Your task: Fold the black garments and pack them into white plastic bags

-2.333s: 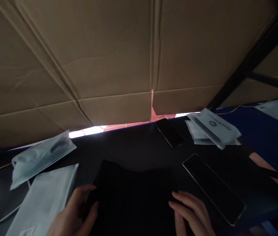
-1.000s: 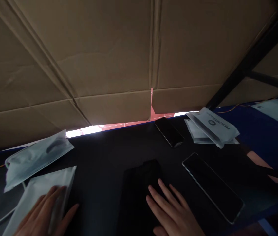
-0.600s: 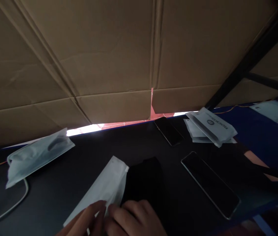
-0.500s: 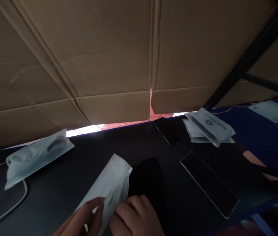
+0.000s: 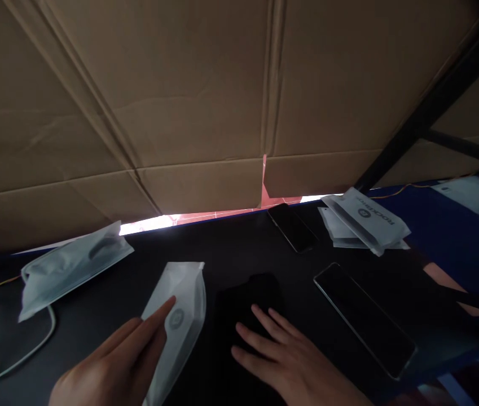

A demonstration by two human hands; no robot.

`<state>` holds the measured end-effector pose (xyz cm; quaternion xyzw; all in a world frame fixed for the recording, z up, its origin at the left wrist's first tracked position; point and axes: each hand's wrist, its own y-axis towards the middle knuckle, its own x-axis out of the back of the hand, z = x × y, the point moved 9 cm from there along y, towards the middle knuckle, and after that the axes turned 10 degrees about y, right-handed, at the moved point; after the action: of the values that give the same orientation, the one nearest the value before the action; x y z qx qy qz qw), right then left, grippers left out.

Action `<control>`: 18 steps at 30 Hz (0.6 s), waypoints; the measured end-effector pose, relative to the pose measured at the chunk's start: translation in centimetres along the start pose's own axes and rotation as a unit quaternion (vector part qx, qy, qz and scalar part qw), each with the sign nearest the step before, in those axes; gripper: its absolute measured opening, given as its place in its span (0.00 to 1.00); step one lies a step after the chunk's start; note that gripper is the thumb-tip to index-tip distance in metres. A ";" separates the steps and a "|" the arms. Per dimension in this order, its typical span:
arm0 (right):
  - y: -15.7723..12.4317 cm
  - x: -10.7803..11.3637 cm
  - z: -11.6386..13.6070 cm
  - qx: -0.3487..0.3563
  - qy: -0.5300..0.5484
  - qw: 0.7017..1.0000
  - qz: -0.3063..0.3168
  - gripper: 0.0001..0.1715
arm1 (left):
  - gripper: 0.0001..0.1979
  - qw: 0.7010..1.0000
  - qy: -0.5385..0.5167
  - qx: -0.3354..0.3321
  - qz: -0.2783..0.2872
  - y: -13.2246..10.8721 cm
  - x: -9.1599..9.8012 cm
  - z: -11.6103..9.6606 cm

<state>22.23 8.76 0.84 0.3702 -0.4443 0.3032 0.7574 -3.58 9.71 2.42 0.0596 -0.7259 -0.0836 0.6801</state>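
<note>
My left hand [image 5: 116,361] lies flat, fingers stretched out, on a white plastic pouch [image 5: 178,321] that lies on the dark table [image 5: 231,248]. My right hand [image 5: 290,361] rests open with spread fingers on a folded black cloth [image 5: 247,299] just right of the pouch. Neither hand grips anything.
A large black phone [image 5: 366,324] lies right of the cloth, a smaller phone [image 5: 292,226] farther back. White pouches [image 5: 364,223] are stacked at the back right, another pouch [image 5: 70,268] at the left. A pale cable loop [image 5: 14,352] lies far left. Cardboard panels [image 5: 205,96] overhang the table.
The white pouch moved from the left toward the cloth, was held in both hands, and now lies flat under my left hand. My right hand opened back onto the cloth.
</note>
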 end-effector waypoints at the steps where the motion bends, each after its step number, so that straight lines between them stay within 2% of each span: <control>1: -0.5 -0.5 -0.1 0.002 -0.022 1.000 -0.007 0.37 | 0.22 1.000 0.018 0.005 0.003 0.1 -0.2 0.3; 4: -1.8 -2.1 0.1 0.001 -0.064 0.996 -0.055 0.36 | 0.22 0.999 0.039 -0.004 0.012 0.3 -0.9 -0.1; 7: -2.7 -3.0 0.4 -0.006 -0.040 0.995 -0.088 0.30 | 0.21 0.999 -0.005 -0.033 0.025 0.5 -1.3 -2.2; 9: -2.9 -2.9 -0.1 -0.054 0.030 0.991 -0.121 0.29 | 0.20 0.996 -0.065 -0.039 0.035 0.7 -1.5 -3.6; 12: -3.1 -2.6 -1.4 -0.170 0.139 0.953 -0.207 0.36 | 0.17 0.983 -0.176 -0.032 0.040 1.0 -1.5 -5.1; 14: -2.6 -2.9 -1.3 -0.202 0.162 0.935 -0.243 0.36 | 0.16 0.968 -0.243 -0.015 0.053 1.2 -1.8 -5.6; 16: -1.3 -3.2 -0.2 -0.181 0.134 0.944 -0.241 0.33 | 0.16 0.952 -0.298 0.004 0.067 1.2 -2.2 -5.8; 18: 0.0 -3.5 1.1 -0.133 0.073 0.965 -0.214 0.29 | 0.14 0.943 -0.328 0.026 0.052 1.2 -2.2 -5.6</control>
<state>20.23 7.39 -1.93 0.3297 -0.3342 0.0984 0.8775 2.18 11.12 0.85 0.0091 -0.9127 -0.0443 0.4062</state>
